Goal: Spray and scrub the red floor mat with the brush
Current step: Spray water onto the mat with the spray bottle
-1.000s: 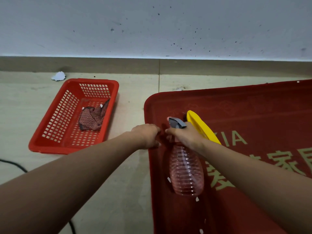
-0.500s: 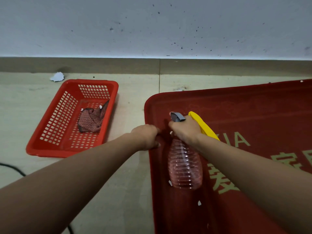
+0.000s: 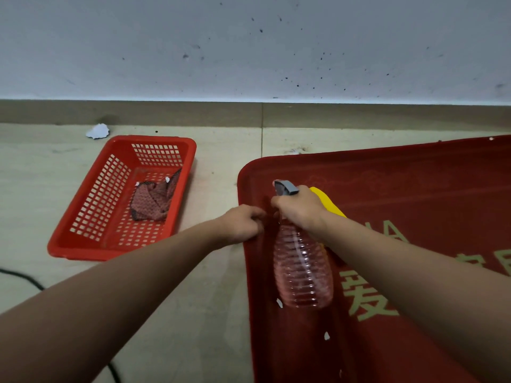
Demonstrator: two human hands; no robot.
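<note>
Both of my hands are at the near-left corner of the red floor mat (image 3: 414, 194): my right hand (image 3: 297, 210) is wrapped tight around the spray bottle (image 3: 302, 269) neck, nozzle pointing away, while my left hand (image 3: 243, 223) pinches the mat's edge and the yellow brush (image 3: 327, 203) lies just behind my right.

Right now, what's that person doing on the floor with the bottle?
The person is getting ready to clean a red floor mat. The right hand holds a clear spray bottle by its grey trigger top, above the mat's left side. The left hand grips the mat's left edge. Something yellow, maybe the brush, lies on the mat behind the right hand. A red basket with a cloth sits to the left.
</note>
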